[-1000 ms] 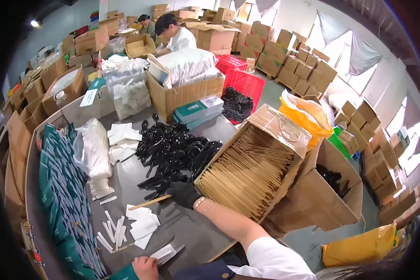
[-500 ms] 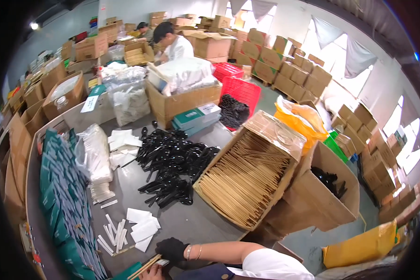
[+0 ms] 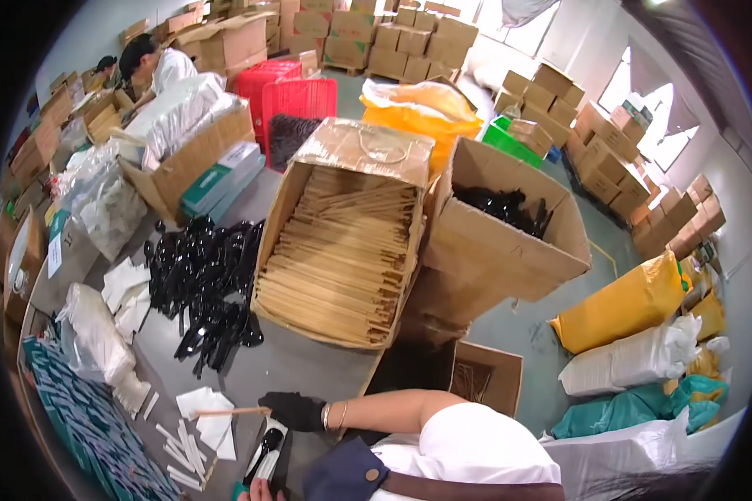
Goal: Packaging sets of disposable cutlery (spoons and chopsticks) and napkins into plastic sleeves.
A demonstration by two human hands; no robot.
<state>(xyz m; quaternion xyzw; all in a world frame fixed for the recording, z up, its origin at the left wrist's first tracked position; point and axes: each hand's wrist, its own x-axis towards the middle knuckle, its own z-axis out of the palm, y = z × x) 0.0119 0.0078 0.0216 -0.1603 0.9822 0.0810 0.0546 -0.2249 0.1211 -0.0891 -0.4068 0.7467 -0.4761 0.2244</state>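
My right hand [image 3: 292, 411], in a black glove, is closed around one end of light wooden chopsticks [image 3: 230, 412]. Their other end reaches left across white folded napkins [image 3: 215, 430]. Only the fingers of my left hand [image 3: 261, 493] show at the lower edge, closed at a teal packet [image 3: 240, 488]. Beside those fingers a black plastic spoon [image 3: 267, 442] lies over a narrow white piece. How much of the spoon sits inside the packet is hidden. Thin white paper strips [image 3: 184, 455] are scattered left of my hands.
A carton of wooden chopsticks [image 3: 334, 259] stands ahead, with a black spoon pile [image 3: 205, 275] to its left. Teal packets [image 3: 92, 426] fill the left table edge. Another carton [image 3: 510, 250] holds black cutlery at right. A person [image 3: 171, 71] is at work at far left.
The view has swung right, so the table's contents appear farther left. The chopsticks, earlier slanting down between both hands, now lie nearly level, held by my right hand. The black spoon has come into view.
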